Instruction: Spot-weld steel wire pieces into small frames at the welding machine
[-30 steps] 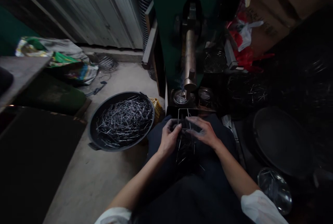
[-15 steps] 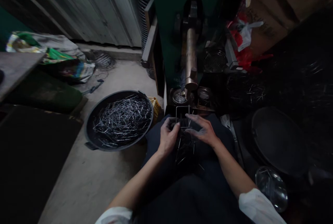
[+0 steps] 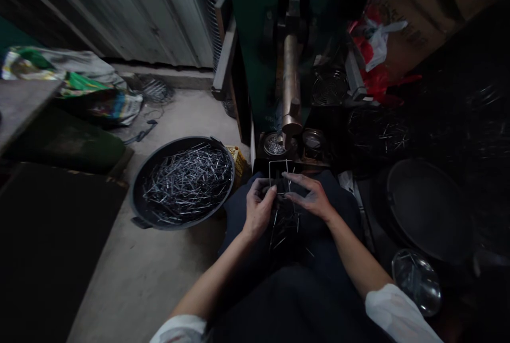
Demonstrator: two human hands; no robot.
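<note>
In front of my lap, my left hand (image 3: pixel 260 202) pinches the left side of a thin, square-shaped bent wire frame (image 3: pixel 270 169) between thumb and fingers. My right hand (image 3: pixel 311 197) is at the frame's right side, its index finger and thumb spaced apart along the wire, touching it. Loose wire pieces (image 3: pixel 279 242) lie on the dark cloth over my lap, just below both hands. Beyond the frame is a machine with a thick metal arm (image 3: pixel 292 83), its tip above a small round dish (image 3: pixel 274 144) of tiny metal bits.
To the left, a large black tub (image 3: pixel 137 202) full of wire pieces stands beside a yellow crate (image 3: pixel 238 161). On the right are a dark round lid or container (image 3: pixel 428 210) and a clear bowl (image 3: pixel 418 284). Cardboard boxes (image 3: pixel 430 24) and a red bag (image 3: pixel 376 83) sit behind.
The right side of the wire frame now leans inward at its top, and my right fingers have shifted slightly with it. My left hand keeps its pinch. The view has shifted slightly.
</note>
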